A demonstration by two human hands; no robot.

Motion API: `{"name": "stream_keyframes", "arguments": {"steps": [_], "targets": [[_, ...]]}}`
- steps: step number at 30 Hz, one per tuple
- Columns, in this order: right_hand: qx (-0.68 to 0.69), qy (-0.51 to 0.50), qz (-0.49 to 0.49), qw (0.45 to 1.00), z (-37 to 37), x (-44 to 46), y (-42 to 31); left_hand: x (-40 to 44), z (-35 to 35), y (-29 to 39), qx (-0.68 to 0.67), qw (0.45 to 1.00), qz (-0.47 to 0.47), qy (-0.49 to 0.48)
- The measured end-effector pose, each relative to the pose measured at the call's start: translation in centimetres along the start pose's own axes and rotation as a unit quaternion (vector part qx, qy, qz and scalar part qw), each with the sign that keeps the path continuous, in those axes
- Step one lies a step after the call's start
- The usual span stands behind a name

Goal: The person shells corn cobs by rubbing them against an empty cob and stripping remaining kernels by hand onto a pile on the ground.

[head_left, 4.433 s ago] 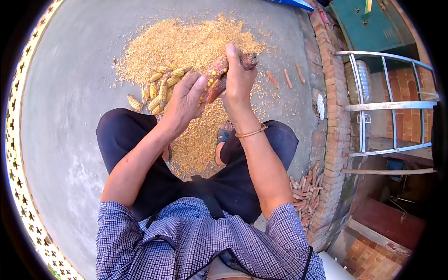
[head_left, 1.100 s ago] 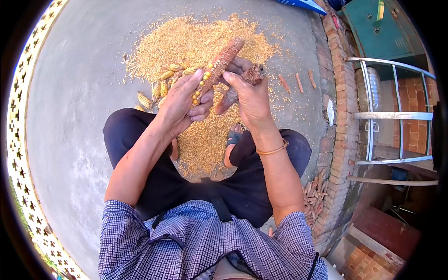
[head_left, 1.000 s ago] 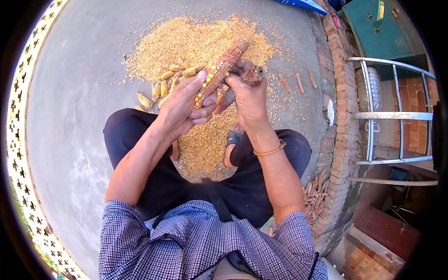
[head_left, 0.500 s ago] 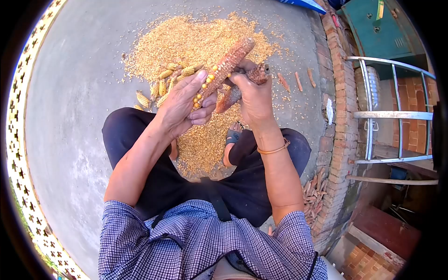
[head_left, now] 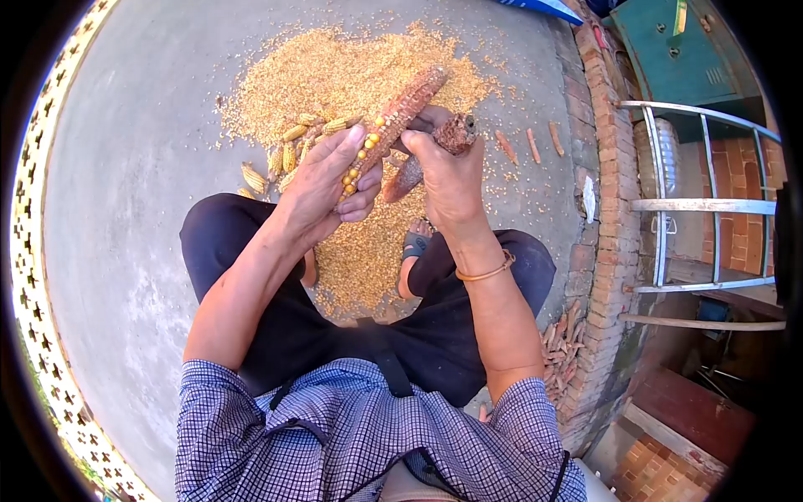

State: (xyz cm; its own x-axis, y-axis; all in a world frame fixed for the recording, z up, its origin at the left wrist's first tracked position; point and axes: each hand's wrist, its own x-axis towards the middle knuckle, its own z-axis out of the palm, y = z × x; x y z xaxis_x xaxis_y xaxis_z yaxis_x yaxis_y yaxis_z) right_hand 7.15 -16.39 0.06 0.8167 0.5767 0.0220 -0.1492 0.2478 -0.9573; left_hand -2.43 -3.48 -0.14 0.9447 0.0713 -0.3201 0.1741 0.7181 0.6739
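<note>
My left hand (head_left: 316, 186) is closed around a mostly stripped corn cob (head_left: 411, 96), which slants up to the right. A short row of yellow kernels (head_left: 362, 154) still clings to it near my left thumb. In my right hand (head_left: 452, 184) is a darker, bare corn cob (head_left: 406, 178); its rough end (head_left: 457, 132) shows above the thumb, and the lower part sticks out on the left. The two cobs cross close together, and the fingers behind them are partly hidden. Both hands are above the loose kernels (head_left: 360, 251) between my feet.
A broad heap of corn kernels (head_left: 335, 75) spreads over the concrete floor. Several unshelled ears (head_left: 290, 156) lie at its near left edge. Stripped cobs (head_left: 562, 351) are piled by the low brick wall (head_left: 615, 209) on the right, beside a metal railing (head_left: 711, 206).
Both hands and the two cobs have shifted slightly to the left. The grips look the same, and the row of kernels is still on the left-hand cob.
</note>
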Motion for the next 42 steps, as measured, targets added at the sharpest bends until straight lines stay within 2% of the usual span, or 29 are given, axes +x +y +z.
{"name": "stream_keyframes", "arguments": {"steps": [4,7,9,12,15,19,25,31,34,42], "targets": [[-0.05,0.054,0.038,0.997,0.3,0.0,-0.2,-0.5,0.1,0.1,-0.007,0.998,-0.018,-0.055],[-0.056,0.071,0.058,0.994,0.0,-0.1,-0.2,-0.2,0.2,-0.2,0.004,1.0,-0.027,-0.011],[0.004,0.016,0.044,0.999,-0.8,0.3,0.1,0.2,0.1,0.0,0.005,1.0,-0.014,-0.012],[0.068,-0.008,0.03,0.997,-0.7,0.2,-0.3,0.1,-0.3,0.5,-0.013,0.999,-0.017,-0.03],[0.017,-0.034,0.014,0.999,-1.1,0.2,0.1,0.1,-1.2,0.8,-0.056,0.994,-0.052,-0.081],[0.049,-0.046,0.004,0.998,-0.6,0.0,0.0,-0.2,-1.5,0.5,-0.055,0.99,-0.058,-0.115],[0.058,-0.049,-0.006,0.997,-0.9,0.0,-0.1,-0.5,0.7,0.7,0.035,0.999,-0.021,0.027],[0.054,-0.03,0.028,0.998,-0.8,0.0,-0.3,-0.3,0.0,0.8,0.011,0.999,-0.051,-0.011],[0.041,-0.027,0.037,0.998,-0.6,-0.1,-0.5,0.0,-0.2,0.6,0.045,0.998,-0.027,-0.047],[-0.03,-0.025,0.053,0.998,-0.6,-0.3,-0.9,0.0,0.1,-0.3,0.105,0.994,-0.014,-0.033]]}}
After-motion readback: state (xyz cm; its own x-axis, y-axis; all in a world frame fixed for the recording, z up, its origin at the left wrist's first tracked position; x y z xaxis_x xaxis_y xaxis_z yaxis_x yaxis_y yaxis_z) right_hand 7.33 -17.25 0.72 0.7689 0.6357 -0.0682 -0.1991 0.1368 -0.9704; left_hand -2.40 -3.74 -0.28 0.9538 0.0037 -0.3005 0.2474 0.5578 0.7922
